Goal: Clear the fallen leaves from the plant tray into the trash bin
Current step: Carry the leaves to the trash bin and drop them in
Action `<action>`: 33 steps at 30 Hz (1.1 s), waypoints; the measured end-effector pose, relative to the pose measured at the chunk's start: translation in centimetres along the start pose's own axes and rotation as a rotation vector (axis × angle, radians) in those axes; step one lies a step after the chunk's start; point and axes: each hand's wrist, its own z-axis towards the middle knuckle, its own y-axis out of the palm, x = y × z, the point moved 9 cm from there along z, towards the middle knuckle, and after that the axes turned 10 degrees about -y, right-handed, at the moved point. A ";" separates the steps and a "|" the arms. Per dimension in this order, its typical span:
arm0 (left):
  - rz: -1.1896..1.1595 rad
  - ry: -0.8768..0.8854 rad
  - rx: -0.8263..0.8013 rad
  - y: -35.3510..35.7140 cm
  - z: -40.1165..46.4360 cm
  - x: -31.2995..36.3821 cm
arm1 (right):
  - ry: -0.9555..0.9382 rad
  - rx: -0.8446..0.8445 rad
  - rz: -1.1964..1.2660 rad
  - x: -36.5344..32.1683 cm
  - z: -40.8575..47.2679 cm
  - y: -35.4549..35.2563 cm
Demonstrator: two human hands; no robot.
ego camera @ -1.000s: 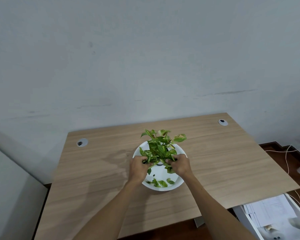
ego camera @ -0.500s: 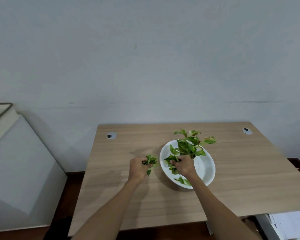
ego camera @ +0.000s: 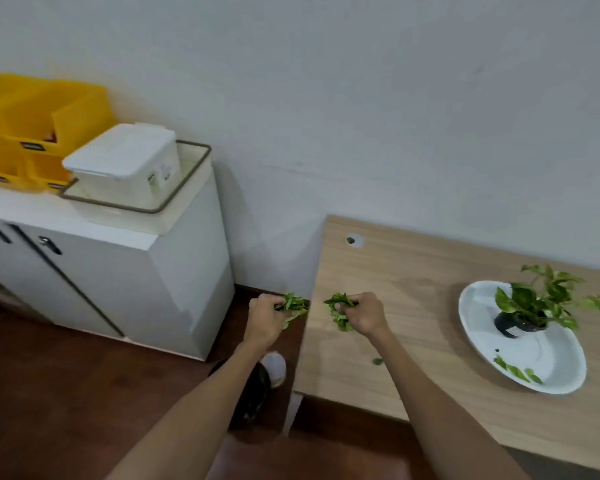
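Note:
A white oval plant tray [ego camera: 555,372] sits on the wooden desk [ego camera: 413,271] at the right, holding a small green plant in a dark pot [ego camera: 513,322]. A few fallen leaves [ego camera: 515,368] lie at the tray's near end. My left hand [ego camera: 265,315] grips a bunch of green leaves [ego camera: 293,303] just past the desk's left edge, over the floor. My right hand [ego camera: 364,313] grips another bunch of leaves [ego camera: 338,308] over the desk's left part. One small leaf [ego camera: 377,361] lies on the desk. No trash bin is clearly identifiable.
A white cabinet [ego camera: 118,271] stands left of the desk, carrying a tray with a white lidded box [ego camera: 125,161] and yellow storage bins [ego camera: 32,123]. The floor is dark brown wood [ego camera: 66,393]. My shoe [ego camera: 257,386] shows below the left hand. A cable hole [ego camera: 354,240] marks the desk's corner.
Both hands left the tray carrying leaves and moved left toward the desk's edge. The view swung left, bringing the cabinet into sight and the tray to the right.

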 end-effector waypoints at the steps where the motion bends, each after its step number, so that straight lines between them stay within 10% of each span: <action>1: -0.018 -0.036 0.020 -1.7 -0.1 -1.7 | -0.016 -0.019 0.000 -1.6 0.0 2.0; 12: -0.090 -0.403 0.159 -7.9 2.3 -21.4 | 0.049 -0.123 0.195 -5.7 0.7 23.1; 21: -0.110 -0.747 0.057 5.7 7.2 -50.1 | 0.285 -0.204 0.122 7.5 3.3 42.1; 33: -0.098 -0.810 -0.055 12.4 12.3 -56.1 | 0.301 -0.162 0.150 19.3 8.8 56.6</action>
